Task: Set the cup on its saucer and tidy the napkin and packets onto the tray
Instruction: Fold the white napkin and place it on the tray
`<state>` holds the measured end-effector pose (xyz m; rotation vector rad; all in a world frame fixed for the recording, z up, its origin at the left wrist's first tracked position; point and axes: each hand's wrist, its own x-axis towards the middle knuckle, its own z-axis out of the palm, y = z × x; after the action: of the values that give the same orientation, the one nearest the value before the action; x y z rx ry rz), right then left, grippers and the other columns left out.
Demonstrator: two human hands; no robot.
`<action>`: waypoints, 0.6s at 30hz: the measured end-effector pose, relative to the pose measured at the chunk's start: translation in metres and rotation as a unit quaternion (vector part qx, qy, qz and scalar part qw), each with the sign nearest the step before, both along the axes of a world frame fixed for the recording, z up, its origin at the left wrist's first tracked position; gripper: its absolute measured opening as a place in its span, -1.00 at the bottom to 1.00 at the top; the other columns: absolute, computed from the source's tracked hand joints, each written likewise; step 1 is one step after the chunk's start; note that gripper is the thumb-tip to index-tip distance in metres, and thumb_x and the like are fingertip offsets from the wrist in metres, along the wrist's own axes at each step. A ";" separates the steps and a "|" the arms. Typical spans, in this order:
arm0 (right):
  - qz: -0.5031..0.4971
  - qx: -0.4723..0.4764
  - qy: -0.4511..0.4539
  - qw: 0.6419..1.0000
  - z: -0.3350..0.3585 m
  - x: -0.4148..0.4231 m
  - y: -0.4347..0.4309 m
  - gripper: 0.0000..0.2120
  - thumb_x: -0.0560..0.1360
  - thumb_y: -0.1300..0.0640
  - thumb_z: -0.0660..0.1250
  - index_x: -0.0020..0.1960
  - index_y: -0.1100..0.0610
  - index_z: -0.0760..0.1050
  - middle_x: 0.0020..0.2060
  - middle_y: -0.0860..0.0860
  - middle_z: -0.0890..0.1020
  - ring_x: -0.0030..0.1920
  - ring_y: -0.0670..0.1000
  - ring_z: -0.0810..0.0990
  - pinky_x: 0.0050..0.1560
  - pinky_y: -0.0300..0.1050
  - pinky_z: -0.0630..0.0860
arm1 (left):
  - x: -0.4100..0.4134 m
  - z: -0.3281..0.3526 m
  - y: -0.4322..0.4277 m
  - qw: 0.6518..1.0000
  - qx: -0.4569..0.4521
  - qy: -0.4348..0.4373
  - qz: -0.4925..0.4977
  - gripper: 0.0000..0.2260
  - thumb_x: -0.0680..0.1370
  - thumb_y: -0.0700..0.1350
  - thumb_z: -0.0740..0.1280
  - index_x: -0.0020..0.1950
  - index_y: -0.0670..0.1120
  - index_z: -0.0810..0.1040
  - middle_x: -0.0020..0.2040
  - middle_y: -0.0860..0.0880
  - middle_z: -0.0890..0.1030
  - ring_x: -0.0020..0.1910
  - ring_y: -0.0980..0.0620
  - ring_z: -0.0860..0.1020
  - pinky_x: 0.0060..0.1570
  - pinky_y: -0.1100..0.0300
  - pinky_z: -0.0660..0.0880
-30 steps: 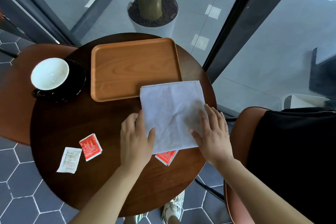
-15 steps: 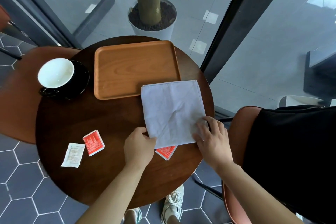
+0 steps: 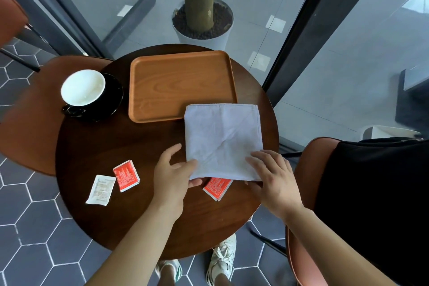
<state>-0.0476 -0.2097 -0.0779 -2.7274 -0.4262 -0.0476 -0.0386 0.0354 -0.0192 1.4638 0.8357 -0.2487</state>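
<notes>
Round dark-brown wooden table (image 3: 97,160), smooth and faintly glossy, over grey hexagonal floor tiles (image 3: 34,234) with pale grout. At the far side, rectangular orange-brown wooden tray (image 3: 167,86) with rounded corners and a low raised rim, grain plainly visible, bare inside. Left of the tray and just apart from it, glossy black round saucer (image 3: 113,102) bearing a black cup with a white glazed interior (image 3: 82,88), upright, handle toward the near left.

Square pale grey-white cloth napkin (image 3: 222,139), soft and creased with a hemmed edge, flat on the table, far left corner overlapping the tray's near right rim. Left hand (image 3: 173,176) at the napkin's near left corner, thumb on top of the cloth and fingers beneath, pinching that corner. Right hand (image 3: 274,181) at the near right corner, fingers laid over the cloth and thumb tucked under the edge, gripping the corner likewise.

Flat red square paper packet with a white border (image 3: 217,189) on the table between the two hands, partly hidden beneath the napkin's near edge. Second red square packet with white edging (image 3: 126,175) in the open on the near left of the table, tilted. Just beside it, almost touching, thin white rectangular paper packet with faint print (image 3: 101,190), close to the table's edge.

Beyond the table, white round planter with dark soil and a straight trunk (image 3: 202,23), behind glass panes in dark frames.
</notes>
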 end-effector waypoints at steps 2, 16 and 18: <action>0.017 0.011 -0.041 0.999 -0.001 0.001 0.000 -0.59 0.35 0.20 0.47 0.20 0.13 0.61 0.16 0.01 0.64 0.24 0.14 0.53 0.18 0.05 0.45 | -0.002 0.003 0.006 1.000 -0.003 -0.008 0.011 -0.58 0.47 -0.19 0.51 0.23 0.14 0.52 0.00 0.01 0.66 -0.07 -0.05 0.69 -0.28 0.15 0.64; 0.003 0.135 -0.082 0.987 0.025 0.005 0.028 -0.84 0.55 0.16 0.36 0.01 0.23 0.65 -0.05 0.05 0.70 -0.06 0.10 0.63 -0.14 0.04 0.61 | -0.042 0.008 0.072 0.994 -0.091 -0.050 0.025 -0.69 0.52 -0.42 0.22 0.00 -0.16 0.71 -0.08 -0.21 0.73 -0.09 -0.19 0.71 -0.23 0.15 0.64; 0.018 0.145 -0.082 0.986 0.029 0.006 0.036 -0.81 0.56 0.13 0.34 0.01 0.22 0.65 -0.04 0.03 0.70 -0.07 0.09 0.61 -0.14 0.01 0.59 | -0.051 0.009 0.082 0.995 -0.073 -0.062 0.011 -0.68 0.51 -0.45 0.27 0.00 -0.12 0.72 -0.08 -0.19 0.73 -0.08 -0.19 0.71 -0.20 0.15 0.65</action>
<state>-0.0417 -0.1736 -0.0484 -2.4364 -0.4752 -0.3028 -0.0892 0.1170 -0.0104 1.3197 0.7185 -0.1969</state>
